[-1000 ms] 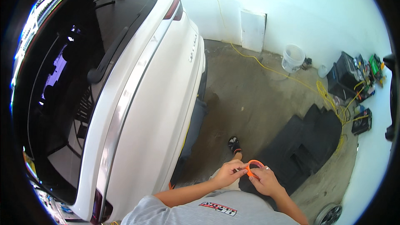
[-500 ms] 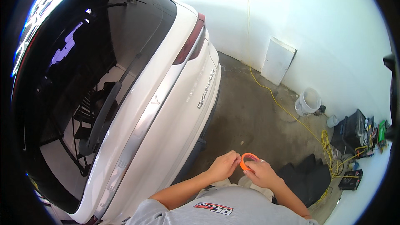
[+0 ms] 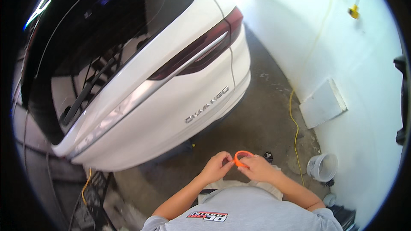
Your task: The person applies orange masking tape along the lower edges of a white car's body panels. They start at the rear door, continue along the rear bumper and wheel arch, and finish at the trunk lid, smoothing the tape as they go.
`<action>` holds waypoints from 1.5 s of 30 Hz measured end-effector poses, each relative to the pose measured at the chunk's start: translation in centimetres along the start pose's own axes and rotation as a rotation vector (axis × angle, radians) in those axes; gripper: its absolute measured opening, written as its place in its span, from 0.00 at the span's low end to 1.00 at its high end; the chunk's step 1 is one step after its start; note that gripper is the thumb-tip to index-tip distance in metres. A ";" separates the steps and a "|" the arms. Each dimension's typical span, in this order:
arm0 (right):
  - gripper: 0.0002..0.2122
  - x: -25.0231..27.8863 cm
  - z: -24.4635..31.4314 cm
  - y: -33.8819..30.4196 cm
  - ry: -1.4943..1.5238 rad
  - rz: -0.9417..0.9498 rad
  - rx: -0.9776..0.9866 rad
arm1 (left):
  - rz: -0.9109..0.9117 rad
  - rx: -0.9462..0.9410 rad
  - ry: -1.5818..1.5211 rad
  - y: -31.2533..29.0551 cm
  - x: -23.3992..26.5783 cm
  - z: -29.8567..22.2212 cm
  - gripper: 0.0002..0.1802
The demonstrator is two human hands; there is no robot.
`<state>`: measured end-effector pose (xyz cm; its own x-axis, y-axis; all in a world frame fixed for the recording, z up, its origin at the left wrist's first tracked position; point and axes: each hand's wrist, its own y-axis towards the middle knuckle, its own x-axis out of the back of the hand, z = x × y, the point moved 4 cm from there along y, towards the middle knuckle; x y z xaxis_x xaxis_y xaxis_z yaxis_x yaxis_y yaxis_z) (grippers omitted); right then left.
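Observation:
My right hand is closed around an orange roll of tape, held upright in front of my waist. Just left of the roll, my left hand has its thumb and fingertips pinched together, almost touching the tape's edge. Whatever sits in that pinch is too small to make out. Ahead and to the left stands the rear of a white car, with a dark red tail light and a dark rear window. Both hands are apart from the car.
A yellow cord runs down the wall and over the floor on the right. A white panel leans there, near a white bucket. At lower left stands a black metal frame with an orange-yellow cord.
My view has swung to the right and nearer the car's tail light corner. The roll stays in my right hand, with my left fingers still pinched beside it.

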<state>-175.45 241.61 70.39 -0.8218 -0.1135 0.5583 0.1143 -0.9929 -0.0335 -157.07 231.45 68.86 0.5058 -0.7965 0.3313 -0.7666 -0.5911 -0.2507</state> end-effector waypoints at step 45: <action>0.12 -11.2 38.9 21.1 -0.221 0.583 1.023 | -1.039 0.020 -0.384 -33.5 33.2 2.4 0.09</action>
<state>-142.10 223.30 95.67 -0.3969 -0.4288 0.8116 0.9108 -0.2934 0.2904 -113.64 224.48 86.12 0.9908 0.1045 0.0855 0.1074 -0.9937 -0.0306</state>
